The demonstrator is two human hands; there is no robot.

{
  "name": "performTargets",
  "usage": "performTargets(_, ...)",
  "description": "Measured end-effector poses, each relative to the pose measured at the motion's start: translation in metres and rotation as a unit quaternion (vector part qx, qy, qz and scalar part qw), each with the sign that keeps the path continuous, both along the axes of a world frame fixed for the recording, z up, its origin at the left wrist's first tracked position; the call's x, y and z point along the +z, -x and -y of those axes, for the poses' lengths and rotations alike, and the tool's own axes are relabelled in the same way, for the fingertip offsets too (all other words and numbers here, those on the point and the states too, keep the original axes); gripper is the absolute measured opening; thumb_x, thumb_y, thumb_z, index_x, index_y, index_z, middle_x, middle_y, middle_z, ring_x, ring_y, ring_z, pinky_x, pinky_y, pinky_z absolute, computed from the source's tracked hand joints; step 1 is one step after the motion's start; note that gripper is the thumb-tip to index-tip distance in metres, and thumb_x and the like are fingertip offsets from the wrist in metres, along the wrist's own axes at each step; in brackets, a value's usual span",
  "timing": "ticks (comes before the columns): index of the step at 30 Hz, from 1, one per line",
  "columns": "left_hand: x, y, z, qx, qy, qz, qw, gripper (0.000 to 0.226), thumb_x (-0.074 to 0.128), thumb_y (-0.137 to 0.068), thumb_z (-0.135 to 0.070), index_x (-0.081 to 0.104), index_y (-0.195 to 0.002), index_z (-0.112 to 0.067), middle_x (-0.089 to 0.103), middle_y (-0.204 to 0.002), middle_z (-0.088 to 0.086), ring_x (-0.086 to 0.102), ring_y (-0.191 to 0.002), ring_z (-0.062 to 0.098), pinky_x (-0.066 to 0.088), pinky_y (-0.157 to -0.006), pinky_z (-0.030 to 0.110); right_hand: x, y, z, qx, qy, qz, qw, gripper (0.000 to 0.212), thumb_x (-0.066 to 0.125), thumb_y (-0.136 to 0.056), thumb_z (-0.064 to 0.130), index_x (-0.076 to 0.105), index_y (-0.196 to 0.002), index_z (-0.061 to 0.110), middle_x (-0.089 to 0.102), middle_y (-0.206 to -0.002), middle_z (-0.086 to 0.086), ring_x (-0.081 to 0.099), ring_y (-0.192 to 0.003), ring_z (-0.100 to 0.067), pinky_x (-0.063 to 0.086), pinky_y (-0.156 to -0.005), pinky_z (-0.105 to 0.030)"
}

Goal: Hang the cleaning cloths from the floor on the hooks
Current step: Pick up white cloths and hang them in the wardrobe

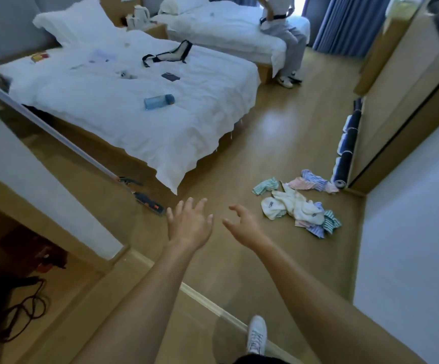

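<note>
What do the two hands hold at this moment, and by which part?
Nothing. The left hand and the right hand are both empty, fingers spread, above the floor; the cleaning cloths lie untouched on it.

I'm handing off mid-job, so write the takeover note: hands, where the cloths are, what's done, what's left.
Left hand: open, fingers spread, holding nothing.
Right hand: open, fingers loosely curled, holding nothing.
Cleaning cloths: all in a loose heap on the wooden floor, ahead and to the right of the hands, near the rolled mats by the wall. Neither hand touches them.
Done: nothing hung that this view shows.
Left: pick up every cloth and hang it. No hooks are in view, so find them first.
</note>
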State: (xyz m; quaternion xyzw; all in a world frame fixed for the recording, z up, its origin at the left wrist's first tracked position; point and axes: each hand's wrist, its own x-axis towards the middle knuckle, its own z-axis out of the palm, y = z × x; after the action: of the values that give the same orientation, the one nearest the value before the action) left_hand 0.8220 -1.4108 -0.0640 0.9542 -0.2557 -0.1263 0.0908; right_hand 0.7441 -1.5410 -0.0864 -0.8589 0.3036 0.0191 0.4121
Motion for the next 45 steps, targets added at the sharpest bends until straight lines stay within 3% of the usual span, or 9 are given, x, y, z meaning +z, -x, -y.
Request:
performTargets(6, -0.016, 0.012, 0.124, -0.050, -0.009, -0.020, 0.999, 0.055, 0.034, -0.100, -0.051, 0.025, -0.151, -0.035, 0.023, -0.160, 0.003, 0.018, -0.148, 0.026, 0.010, -0.120, 0.053, -0.017, 0.032, 0.112, -0.065, -0.027, -0.025, 0.997, 0.054, 0.063, -0.089, 0.038, 0.050, -0.138, 0.019, 0.053, -0.139, -0.007, 0.047, -0.129, -0.024, 0.040, -0.107, -0.043)
performTargets(11, -0.029, 0.027, 0.226, -0.110, -0.013, -0.032, 0.993, 0.053, 0.036, -0.099, -0.049, 0.028, -0.150, -0.034, 0.028, -0.157, 0.004, 0.022, -0.146, 0.027, 0.011, -0.118, 0.052, -0.015, 0.069, 0.197, -0.115, -0.004, -0.050, 0.992, 0.052, 0.060, -0.090, 0.037, 0.050, -0.138, 0.020, 0.053, -0.140, -0.004, 0.048, -0.128, -0.021, 0.039, -0.102, -0.033)
performTargets(22, -0.063, 0.042, 0.388, -0.256, -0.011, -0.056, 0.965, 0.052, 0.042, -0.096, -0.045, 0.035, -0.146, -0.031, 0.036, -0.151, 0.004, 0.031, -0.139, 0.028, 0.020, -0.115, 0.051, -0.021, 0.114, 0.323, -0.244, -0.010, -0.054, 0.968, 0.043, 0.060, -0.090, 0.028, 0.055, -0.132, 0.018, 0.060, -0.132, -0.004, 0.055, -0.120, -0.022, 0.044, -0.094, -0.028)
performTargets(26, -0.082, 0.027, 0.446, -0.285, -0.011, -0.077, 0.956, 0.051, 0.042, -0.097, -0.045, 0.036, -0.145, -0.029, 0.038, -0.149, 0.005, 0.033, -0.138, 0.029, 0.022, -0.115, 0.052, -0.032, 0.107, 0.370, -0.276, 0.003, -0.055, 0.960, 0.038, 0.062, -0.089, 0.026, 0.060, -0.126, 0.017, 0.064, -0.125, -0.005, 0.058, -0.114, -0.022, 0.037, -0.078, -0.021)
performTargets(38, -0.134, -0.068, 0.603, -0.304, -0.063, -0.138, 0.941, 0.051, 0.044, -0.096, -0.043, 0.037, -0.145, -0.027, 0.042, -0.145, 0.008, 0.039, -0.133, 0.032, 0.028, -0.109, 0.050, -0.067, 0.026, 0.530, -0.269, -0.003, -0.144, 0.952, 0.045, 0.063, -0.089, 0.032, 0.057, -0.131, 0.019, 0.062, -0.128, -0.005, 0.058, -0.115, -0.023, 0.038, -0.078, -0.024)
performTargets(45, -0.174, -0.106, 0.660, -0.289, -0.111, -0.168, 0.936, 0.051, 0.045, -0.097, -0.043, 0.040, -0.143, -0.021, 0.047, -0.139, 0.011, 0.046, -0.126, 0.036, 0.037, -0.105, 0.048, -0.103, 0.003, 0.589, -0.267, -0.007, -0.175, 0.948, 0.038, 0.063, -0.088, 0.028, 0.062, -0.124, 0.017, 0.065, -0.122, -0.007, 0.059, -0.111, -0.024, 0.043, -0.080, -0.027)
